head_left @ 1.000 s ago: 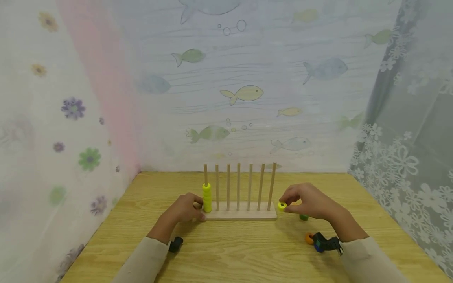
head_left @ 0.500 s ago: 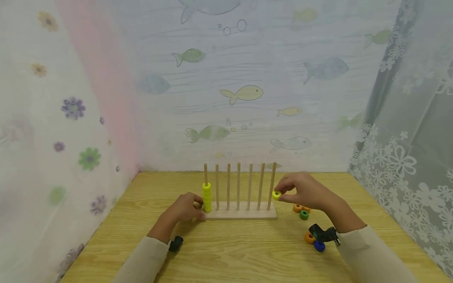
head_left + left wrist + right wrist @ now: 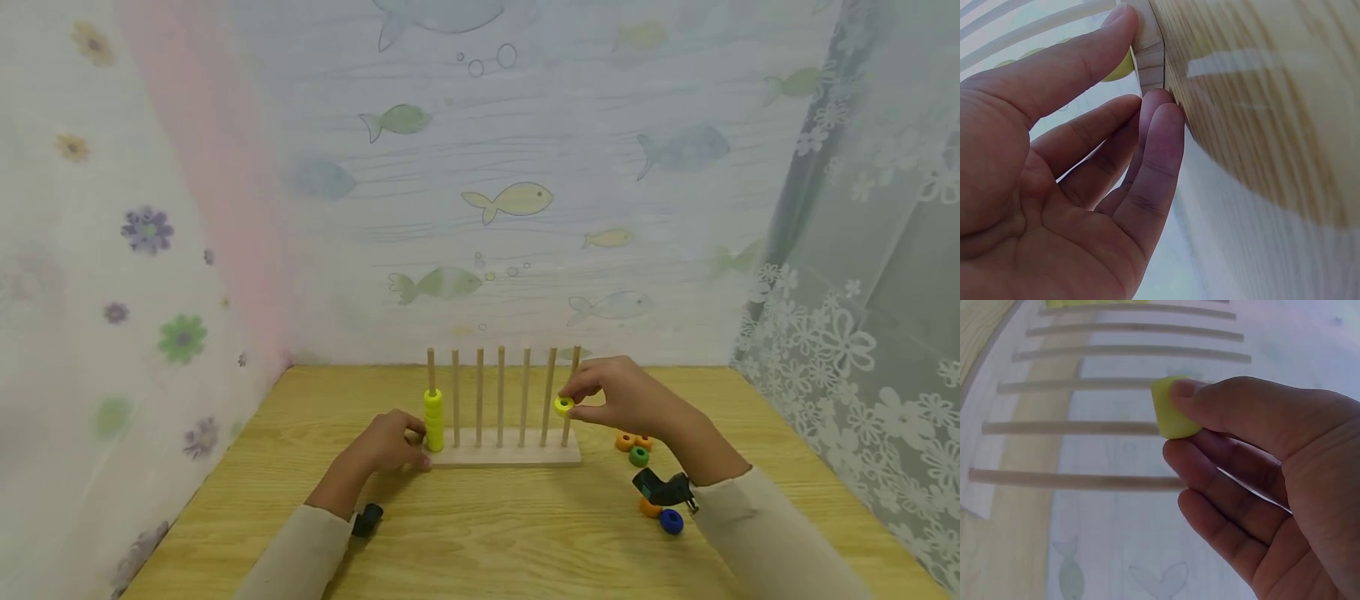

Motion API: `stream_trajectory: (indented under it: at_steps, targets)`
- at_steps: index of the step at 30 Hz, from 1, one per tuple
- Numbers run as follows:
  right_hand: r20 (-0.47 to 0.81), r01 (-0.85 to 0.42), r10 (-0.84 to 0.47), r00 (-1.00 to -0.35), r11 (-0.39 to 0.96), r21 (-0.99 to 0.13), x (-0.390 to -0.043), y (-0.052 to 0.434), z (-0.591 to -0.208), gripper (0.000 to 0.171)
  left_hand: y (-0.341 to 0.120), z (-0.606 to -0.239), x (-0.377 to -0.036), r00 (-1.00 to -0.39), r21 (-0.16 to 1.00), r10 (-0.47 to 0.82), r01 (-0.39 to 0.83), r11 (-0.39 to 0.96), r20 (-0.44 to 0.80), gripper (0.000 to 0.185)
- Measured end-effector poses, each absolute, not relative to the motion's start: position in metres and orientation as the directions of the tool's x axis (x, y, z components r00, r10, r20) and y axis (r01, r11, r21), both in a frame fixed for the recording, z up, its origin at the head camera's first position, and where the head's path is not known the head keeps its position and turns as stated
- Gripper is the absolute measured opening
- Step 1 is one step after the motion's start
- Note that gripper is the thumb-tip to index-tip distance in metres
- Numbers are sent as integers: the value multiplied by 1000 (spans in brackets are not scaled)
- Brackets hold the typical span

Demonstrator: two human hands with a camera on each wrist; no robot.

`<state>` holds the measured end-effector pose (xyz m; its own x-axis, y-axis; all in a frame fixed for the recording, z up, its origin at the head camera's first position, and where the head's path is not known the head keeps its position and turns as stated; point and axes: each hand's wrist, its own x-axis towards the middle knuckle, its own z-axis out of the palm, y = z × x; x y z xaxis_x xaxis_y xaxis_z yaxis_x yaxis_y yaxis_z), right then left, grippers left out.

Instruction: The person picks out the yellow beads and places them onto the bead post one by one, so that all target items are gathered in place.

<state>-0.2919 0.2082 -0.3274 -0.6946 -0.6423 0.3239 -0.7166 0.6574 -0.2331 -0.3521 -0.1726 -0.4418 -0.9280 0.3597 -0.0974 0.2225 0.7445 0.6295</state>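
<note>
A wooden peg stand point(image 3: 501, 457) with several upright dowels stands on the table. Yellow beads point(image 3: 433, 422) are stacked on its leftmost dowel. My left hand point(image 3: 388, 442) holds the left end of the base; in the left wrist view its thumb point(image 3: 1124, 28) lies over the wood, with fingertips at the end edge. Between thumb and fingers, my right hand point(image 3: 626, 400) pinches one yellow bead point(image 3: 564, 406), its hole facing up. That bead is raised to about mid-height of the dowels, in front of the right-hand ones. In the right wrist view the bead point(image 3: 1172, 409) overlaps a dowel.
Right of the stand lie two orange beads point(image 3: 626, 442) and a green bead point(image 3: 639, 456). Closer in, a blue bead point(image 3: 671, 522) lies beside another orange bead point(image 3: 649, 507), partly covered by the black wrist camera point(image 3: 662, 487). A fish-patterned curtain point(image 3: 480, 208) hangs behind the table.
My right hand has carried the yellow bead up and to the left, from beside the stand to in front of its right-hand dowels. My left hand stays at the base's left end.
</note>
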Motion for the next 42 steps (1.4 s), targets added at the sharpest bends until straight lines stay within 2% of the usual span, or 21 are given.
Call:
stream_trajectory:
  at_steps: [23,33,42]
  targets:
    - [432,-796,-699,-570,600,-78,-297,171,-297,17,-171,-441,-353,-923,639,366,213,739,-115,61]
    - [455,-804,-699,-551,592,-63,-305,156,-284,19,-173,-441,-353,-924,643,368,217,735,-108,61]
    - [500,-837,-704,-504,542,-81,-312,142,-279,17,-174,-440,-351,-926,655,361,205,727,-110,60]
